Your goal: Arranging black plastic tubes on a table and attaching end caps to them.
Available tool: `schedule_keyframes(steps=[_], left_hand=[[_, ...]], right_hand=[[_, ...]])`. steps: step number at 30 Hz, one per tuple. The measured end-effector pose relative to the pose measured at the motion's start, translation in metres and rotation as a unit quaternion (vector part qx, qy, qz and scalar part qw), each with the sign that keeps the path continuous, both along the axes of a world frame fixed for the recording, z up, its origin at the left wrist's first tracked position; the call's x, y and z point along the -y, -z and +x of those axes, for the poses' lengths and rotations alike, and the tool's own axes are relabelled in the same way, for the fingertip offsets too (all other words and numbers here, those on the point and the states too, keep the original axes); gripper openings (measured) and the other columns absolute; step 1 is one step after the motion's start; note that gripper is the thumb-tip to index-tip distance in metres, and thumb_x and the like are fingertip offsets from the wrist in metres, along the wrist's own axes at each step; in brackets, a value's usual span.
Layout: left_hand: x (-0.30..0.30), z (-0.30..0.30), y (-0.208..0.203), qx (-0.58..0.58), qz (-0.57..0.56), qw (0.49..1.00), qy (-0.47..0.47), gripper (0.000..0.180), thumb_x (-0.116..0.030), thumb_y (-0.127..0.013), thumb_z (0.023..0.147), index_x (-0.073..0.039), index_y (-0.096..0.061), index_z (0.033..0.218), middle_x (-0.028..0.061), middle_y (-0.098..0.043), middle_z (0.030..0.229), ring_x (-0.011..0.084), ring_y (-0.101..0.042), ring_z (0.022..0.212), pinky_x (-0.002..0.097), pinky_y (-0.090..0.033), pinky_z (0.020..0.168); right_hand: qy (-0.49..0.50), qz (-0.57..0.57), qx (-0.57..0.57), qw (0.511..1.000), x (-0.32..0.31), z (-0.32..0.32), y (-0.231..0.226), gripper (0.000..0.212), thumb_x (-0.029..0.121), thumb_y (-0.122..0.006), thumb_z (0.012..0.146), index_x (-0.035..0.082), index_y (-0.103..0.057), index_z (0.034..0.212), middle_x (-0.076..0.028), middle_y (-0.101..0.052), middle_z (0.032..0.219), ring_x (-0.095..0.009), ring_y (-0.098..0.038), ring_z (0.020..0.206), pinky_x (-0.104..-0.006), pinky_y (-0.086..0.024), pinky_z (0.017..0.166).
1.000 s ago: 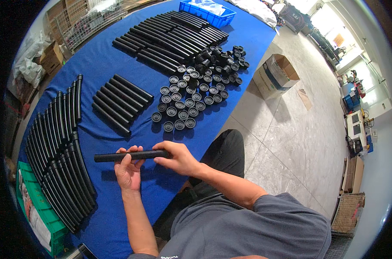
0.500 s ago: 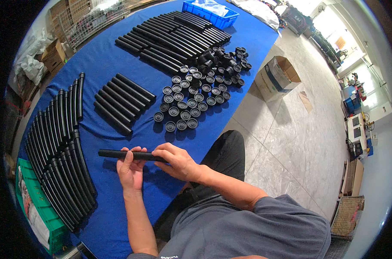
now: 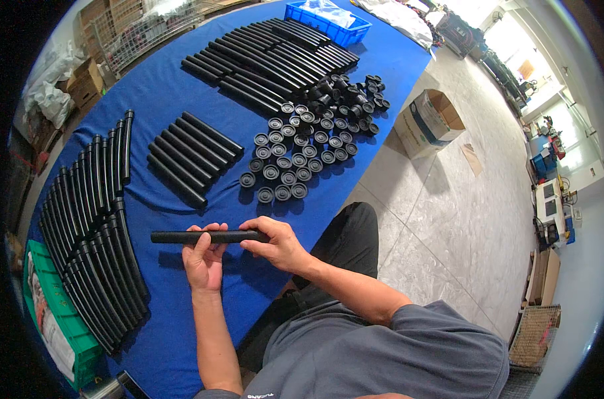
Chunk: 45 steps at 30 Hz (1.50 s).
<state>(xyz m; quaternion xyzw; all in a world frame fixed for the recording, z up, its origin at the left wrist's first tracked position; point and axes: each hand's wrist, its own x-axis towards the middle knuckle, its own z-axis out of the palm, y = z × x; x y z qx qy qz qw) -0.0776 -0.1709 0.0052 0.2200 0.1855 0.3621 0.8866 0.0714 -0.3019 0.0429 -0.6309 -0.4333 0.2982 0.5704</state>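
Observation:
A black tube lies level across both hands, just above the blue cloth. My left hand grips it near its middle, thumb in front and fingers behind. At its right end my right hand is closed around it, hiding that end and whatever may be fitted there. Beyond the hands, a short row of black tubes lies side by side. Round black end caps stand grouped to the right of that row. Over on the left, many capped tubes lie in two overlapping rows.
More black tubes fill the far part of the table, near a blue crate with a plastic bag. A green crate stands at the left edge. An open cardboard box sits on the floor to the right.
My right hand has shifted slightly right along the tube, its fingers now wrapped at the end. The left hand keeps its hold, nearly unmoved.

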Motion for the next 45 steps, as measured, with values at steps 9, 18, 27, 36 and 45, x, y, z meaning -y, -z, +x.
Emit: schedule_keyframes(steps=[9,18,27,36,45], left_hand=[[0.002,0.002,0.004,0.015,-0.011,1.0,-0.018,0.02,0.0,-0.062,0.091,-0.008,-0.057,0.109,0.0196,-0.068,0.109,0.036,-0.066,0.107,0.0455,-0.06,0.09],[0.003,0.003,0.004,0.026,-0.015,0.999,-0.018,0.023,0.002,-0.062,0.09,-0.007,-0.058,0.111,0.02,-0.068,0.11,0.0371,-0.065,0.11,0.0472,-0.059,0.091],[0.003,0.003,0.002,0.034,-0.011,0.999,-0.018,0.021,0.002,-0.063,0.09,-0.009,-0.059,0.107,0.0202,-0.067,0.11,0.0356,-0.065,0.109,0.0472,-0.06,0.089],[-0.002,0.0,0.007,0.032,-0.021,0.999,0.004,0.016,-0.003,-0.063,0.092,-0.008,-0.06,0.107,0.0193,-0.069,0.108,0.0355,-0.066,0.107,0.0459,-0.06,0.088],[0.0,0.001,0.002,0.033,-0.039,0.999,-0.004,0.019,0.0,-0.064,0.09,-0.009,-0.059,0.106,0.0191,-0.069,0.105,0.0356,-0.067,0.104,0.0458,-0.06,0.087]], right_hand=[[0.004,0.04,0.08,0.996,-0.002,0.003,0.001,0.03,0.013,-0.074,0.085,0.001,-0.064,0.111,-0.008,-0.06,0.086,-0.018,-0.061,0.072,-0.0308,-0.048,0.063],[0.001,0.036,0.099,0.994,-0.004,0.006,-0.001,0.031,0.014,-0.073,0.085,0.0,-0.063,0.11,-0.011,-0.06,0.088,-0.022,-0.062,0.076,-0.033,-0.048,0.066],[-0.05,-0.068,-0.346,0.935,0.001,0.013,-0.002,0.036,0.016,-0.072,0.09,0.0,-0.061,0.12,-0.003,-0.065,0.086,-0.01,-0.062,0.071,-0.0246,-0.051,0.066],[-0.047,0.006,-0.045,0.998,0.004,0.008,-0.007,0.038,0.011,-0.074,0.086,0.0,-0.06,0.119,-0.007,-0.064,0.09,-0.016,-0.065,0.079,-0.0299,-0.053,0.069],[-0.013,0.122,0.253,0.96,0.001,0.006,-0.006,0.039,0.017,-0.072,0.089,-0.001,-0.06,0.122,-0.006,-0.064,0.09,-0.012,-0.063,0.07,-0.027,-0.053,0.062]])
